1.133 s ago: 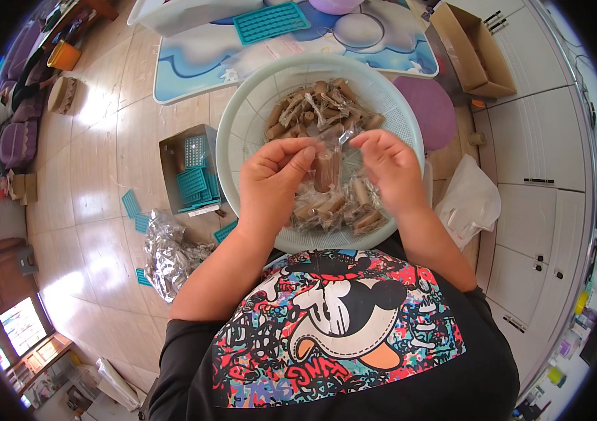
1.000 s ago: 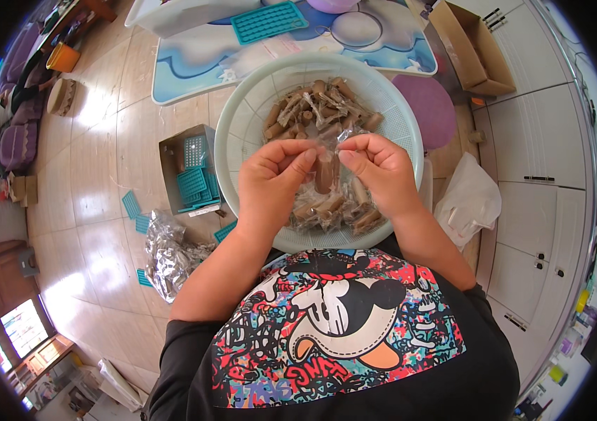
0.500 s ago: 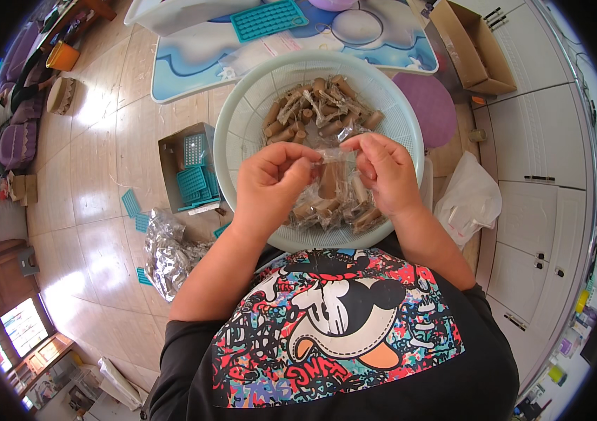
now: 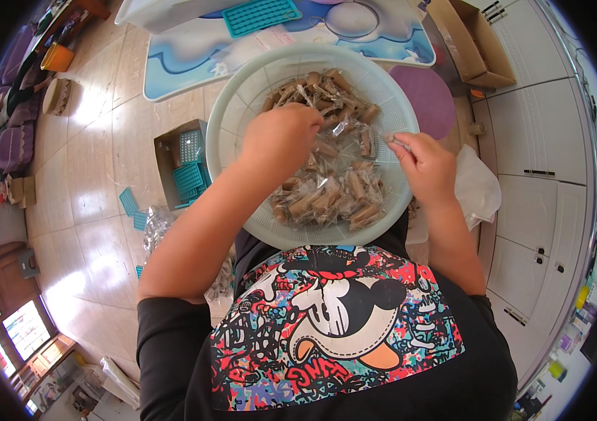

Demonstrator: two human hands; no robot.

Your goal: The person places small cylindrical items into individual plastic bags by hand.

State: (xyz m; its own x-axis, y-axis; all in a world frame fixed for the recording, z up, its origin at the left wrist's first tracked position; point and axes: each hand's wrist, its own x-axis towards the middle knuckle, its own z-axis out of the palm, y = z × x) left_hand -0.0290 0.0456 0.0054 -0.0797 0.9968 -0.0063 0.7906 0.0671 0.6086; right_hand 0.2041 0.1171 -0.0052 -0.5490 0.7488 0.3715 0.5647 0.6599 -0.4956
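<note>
A round pale green basket (image 4: 231,137) sits before the person and carries two piles. The far pile consists of brown rolls (image 4: 337,81); the near pile consists of brown rolls in clear wrap (image 4: 330,200). The left hand (image 4: 281,137) is positioned over the far pile, fingers curled; its fingertips are hidden, so its grip cannot be determined. The right hand (image 4: 425,165), at the basket's right side, has thumb and forefinger pinched on a small item (image 4: 399,143), too small to identify. The hands are apart. Beyond the basket stands a blue-and-white table (image 4: 179,77) bearing a teal tray (image 4: 263,17).
</note>
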